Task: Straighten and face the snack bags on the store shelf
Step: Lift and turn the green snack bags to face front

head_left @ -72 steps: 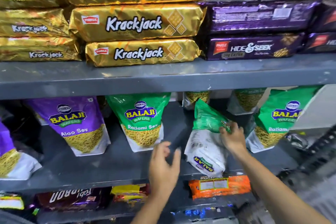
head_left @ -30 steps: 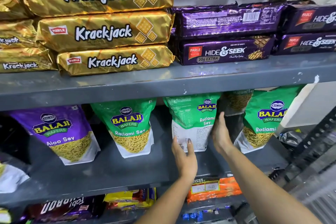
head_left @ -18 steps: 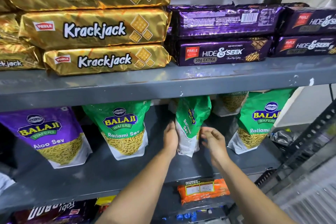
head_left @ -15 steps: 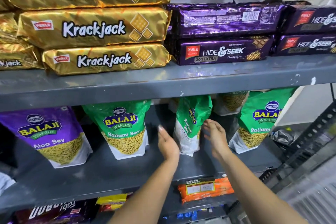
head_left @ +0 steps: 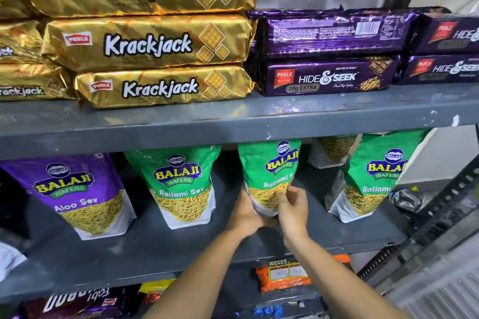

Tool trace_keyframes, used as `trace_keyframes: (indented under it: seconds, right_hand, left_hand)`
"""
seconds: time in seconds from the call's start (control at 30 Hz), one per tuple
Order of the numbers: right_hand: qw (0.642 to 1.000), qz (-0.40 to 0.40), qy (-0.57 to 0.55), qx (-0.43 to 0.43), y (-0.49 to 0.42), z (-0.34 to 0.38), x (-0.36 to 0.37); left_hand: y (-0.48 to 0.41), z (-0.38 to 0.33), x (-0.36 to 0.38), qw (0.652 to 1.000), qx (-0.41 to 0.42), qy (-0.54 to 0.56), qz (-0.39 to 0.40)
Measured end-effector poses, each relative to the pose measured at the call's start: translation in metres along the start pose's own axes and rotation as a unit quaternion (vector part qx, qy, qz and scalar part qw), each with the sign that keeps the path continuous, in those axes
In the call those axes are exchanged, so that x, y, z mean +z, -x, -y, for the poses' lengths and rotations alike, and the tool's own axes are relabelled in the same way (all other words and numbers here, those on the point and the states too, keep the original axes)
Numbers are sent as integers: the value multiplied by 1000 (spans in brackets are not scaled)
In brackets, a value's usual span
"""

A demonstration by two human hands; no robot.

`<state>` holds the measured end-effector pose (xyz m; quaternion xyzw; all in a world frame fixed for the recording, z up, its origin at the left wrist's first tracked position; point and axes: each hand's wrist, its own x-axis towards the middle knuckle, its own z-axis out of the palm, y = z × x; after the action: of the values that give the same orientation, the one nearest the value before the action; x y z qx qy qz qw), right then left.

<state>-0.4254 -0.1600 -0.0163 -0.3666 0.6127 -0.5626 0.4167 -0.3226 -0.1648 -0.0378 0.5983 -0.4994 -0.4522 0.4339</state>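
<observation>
A green Balaji Ratlami Sev bag (head_left: 269,166) stands upright on the middle grey shelf (head_left: 155,248), logo side toward me. My left hand (head_left: 246,211) grips its lower left edge and my right hand (head_left: 291,204) grips its lower right corner. Another green Ratlami Sev bag (head_left: 181,184) stands to its left, and a purple Aloo Sev bag (head_left: 77,194) further left. A third green bag (head_left: 373,176) leans at the right. One more bag (head_left: 334,150) sits behind, mostly hidden by the shelf above.
The upper shelf (head_left: 233,122) carries stacked gold Krackjack packs (head_left: 155,41) and purple Hide & Seek packs (head_left: 329,75). Below, an orange packet (head_left: 282,277) and dark packs (head_left: 77,303) lie on the lower shelf. A black perforated upright (head_left: 440,210) runs at the right.
The green bag was edge-on half a second ago; now its front faces me. Both hands, then apart beside it, have closed on its lower part.
</observation>
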Motion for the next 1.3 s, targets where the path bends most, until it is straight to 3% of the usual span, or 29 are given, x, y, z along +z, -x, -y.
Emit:
trace_keyframes:
  seconds: [0.1,0.2,0.33,0.67,0.87,1.2,1.3]
  right_hand:
    - [995,-7,20,-93,0,19,-11]
    - [986,-22,-15,-166,-38,64,-17]
    - [990,45,-94,-93,-80,119,-15]
    - [985,19,-128,-118,-60,125,-43]
    - [980,16,-137,-140,-46,115,-57]
    - [975,-13,-125,-182,-26,118,-58]
    - [973,-61,-124,-183,-22,109,-67]
  left_hand:
    - [-13,8,-5,997,-14,71,-12]
    - [-15,11,-12,998,-38,47,-2]
    - [-16,8,-15,999,-43,25,10]
    - [0,17,-17,994,-70,-11,77]
    - [18,26,-15,993,-91,6,74]
    - [25,19,-18,995,-36,7,90]
    - [45,12,-22,1000,17,-17,19]
